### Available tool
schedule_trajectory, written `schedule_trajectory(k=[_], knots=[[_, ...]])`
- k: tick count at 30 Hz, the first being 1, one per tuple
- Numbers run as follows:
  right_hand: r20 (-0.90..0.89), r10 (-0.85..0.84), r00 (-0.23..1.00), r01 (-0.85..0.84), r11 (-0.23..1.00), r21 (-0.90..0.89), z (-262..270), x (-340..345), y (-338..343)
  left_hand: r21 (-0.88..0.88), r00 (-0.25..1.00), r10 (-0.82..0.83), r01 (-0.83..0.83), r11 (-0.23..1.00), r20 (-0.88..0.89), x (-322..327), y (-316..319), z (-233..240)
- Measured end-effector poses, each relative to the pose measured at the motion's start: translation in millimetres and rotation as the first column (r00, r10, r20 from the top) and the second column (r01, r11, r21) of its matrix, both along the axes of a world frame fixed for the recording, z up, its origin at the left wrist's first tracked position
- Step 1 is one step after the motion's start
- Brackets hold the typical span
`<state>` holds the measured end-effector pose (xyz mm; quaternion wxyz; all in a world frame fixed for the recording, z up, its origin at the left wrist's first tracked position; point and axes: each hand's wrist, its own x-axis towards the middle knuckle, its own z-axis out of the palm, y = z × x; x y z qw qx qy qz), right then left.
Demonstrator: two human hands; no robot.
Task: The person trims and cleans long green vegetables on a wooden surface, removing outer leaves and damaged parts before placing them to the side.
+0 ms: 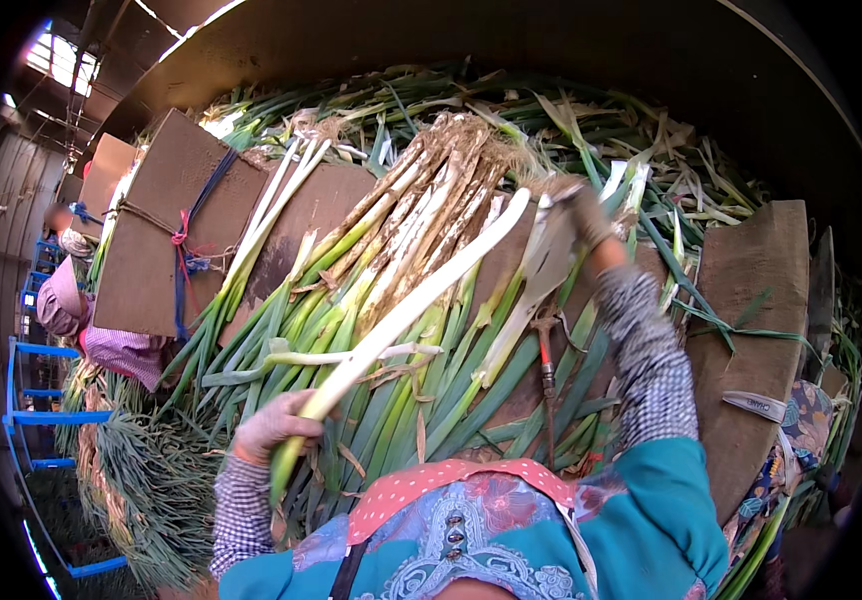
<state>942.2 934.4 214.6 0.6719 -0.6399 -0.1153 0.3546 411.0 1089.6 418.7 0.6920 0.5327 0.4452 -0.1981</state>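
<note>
My left hand [278,426], in a pale glove, is closed around the green end of a long peeled leek-like onion [416,304]. Its white shaft slants up to the right, over the other stalks. My right hand [581,214], in a dirty glove, is blurred near the root end of another stalk; a loose whitish layer [547,262] hangs just below it, and I cannot tell what the fingers hold. Between my hands lies a heap of soil-covered long onions [431,202] with roots pointing away from me. An air blow gun [545,349] hangs at the right with its nozzle assembly upright.
Brown boards [750,300] stand at the right, and a tied board [168,225] at the left. Leaf waste [476,94] fills the far side below a dark curved wall. A person in a pink hat [63,296] is at the left, by a blue metal frame [63,417].
</note>
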Motion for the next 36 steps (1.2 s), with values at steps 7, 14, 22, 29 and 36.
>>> schedule_trajectory(k=[7,14,22,29,36], knots=[[0.249,-0.751,0.612,0.726,0.658,0.2,95,230,-116,0.79,0.994,0.016,0.075,0.608,-0.107,-47,102,117],[0.687,-0.37,0.626,0.47,0.882,0.047,55,-12,-125,0.931,0.9,-0.435,0.181,0.317,-0.027,71,66,8],[0.731,0.406,0.549,0.334,0.695,-0.637,-23,-248,-157,0.949,0.852,-0.448,0.315,0.029,-0.27,119,-73,-188],[0.613,0.485,0.624,0.232,0.634,-0.738,11,-248,-127,0.871,0.814,-0.418,0.482,0.098,-0.403,125,-84,-179],[0.409,0.659,0.631,-0.26,0.676,-0.689,25,-316,-144,0.794,0.885,-0.401,0.414,0.446,-0.236,136,-85,-201]])
